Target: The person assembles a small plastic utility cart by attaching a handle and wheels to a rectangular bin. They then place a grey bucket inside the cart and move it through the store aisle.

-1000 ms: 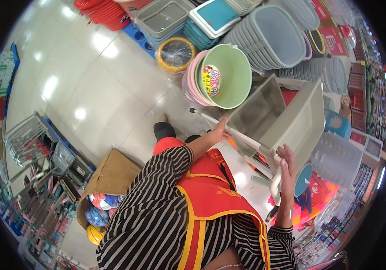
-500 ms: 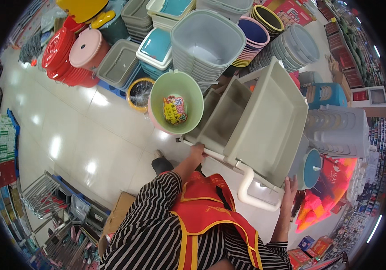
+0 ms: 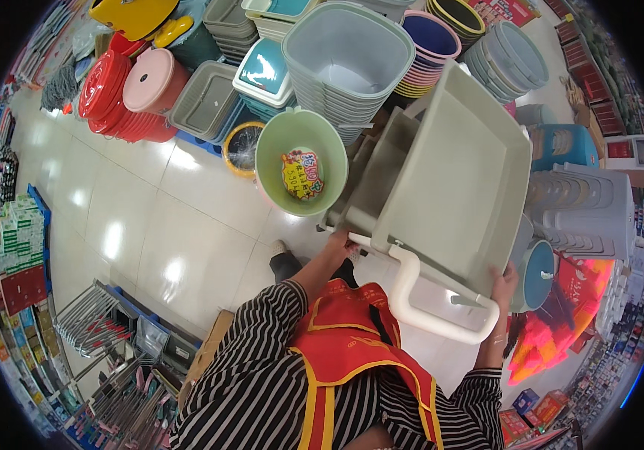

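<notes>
A beige storage cart (image 3: 453, 176) with stacked trays leans at a slant in front of me. Its top tray faces up, and a white bent handle (image 3: 406, 296) sticks out on my side. My left hand (image 3: 339, 244) is closed round the white frame below the top tray. At the tray's near right corner, my right hand (image 3: 503, 286) grips the edge, thumb and fingers partly hidden. Just left of the cart is a light green bucket (image 3: 329, 161) with a yellow and pink tag inside.
Stacked grey bins (image 3: 344, 52), a pink lidded bucket (image 3: 155, 79) and red buckets (image 3: 104, 90) line the far side. Grey stools (image 3: 584, 202) and a teal-lidded bucket (image 3: 538, 274) stand right of the cart. A rack of metal goods (image 3: 93, 322) is at lower left.
The cart's top tray has risen in view and its far corner reaches higher. My right hand has moved up along with it. The surroundings have shifted slightly right.
</notes>
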### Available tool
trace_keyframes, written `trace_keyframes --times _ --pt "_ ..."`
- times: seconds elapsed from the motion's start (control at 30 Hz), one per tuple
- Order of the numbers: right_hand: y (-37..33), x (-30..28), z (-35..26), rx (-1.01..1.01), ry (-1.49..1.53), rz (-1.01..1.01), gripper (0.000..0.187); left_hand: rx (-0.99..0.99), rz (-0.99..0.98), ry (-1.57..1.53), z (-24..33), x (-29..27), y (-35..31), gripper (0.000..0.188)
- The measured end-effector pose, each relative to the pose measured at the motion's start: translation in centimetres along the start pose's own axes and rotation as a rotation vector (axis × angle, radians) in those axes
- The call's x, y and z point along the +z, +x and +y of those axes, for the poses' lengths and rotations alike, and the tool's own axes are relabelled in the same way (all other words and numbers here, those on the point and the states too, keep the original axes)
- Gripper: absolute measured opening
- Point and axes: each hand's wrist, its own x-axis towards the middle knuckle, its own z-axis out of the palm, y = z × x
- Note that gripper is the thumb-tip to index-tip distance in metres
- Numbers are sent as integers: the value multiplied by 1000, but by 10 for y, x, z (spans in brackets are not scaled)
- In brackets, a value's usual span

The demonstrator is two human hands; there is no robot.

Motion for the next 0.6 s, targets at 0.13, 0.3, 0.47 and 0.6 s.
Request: trace_keyframes --times 0.13,0.3,0.47,0.6 --pt "24 24 -19 -64 13 -44 30 -19 -236 -253 4 -18 48 13" --pt "30 32 -17 -18 95 11 32 118 -202 -187 14 28 20 17" --pt "59 44 25 -36 88 45 32 120 -167 -247 34 51 39 14" --pt "68 62 31 -37 65 33 29 125 -154 -286 46 60 34 8"
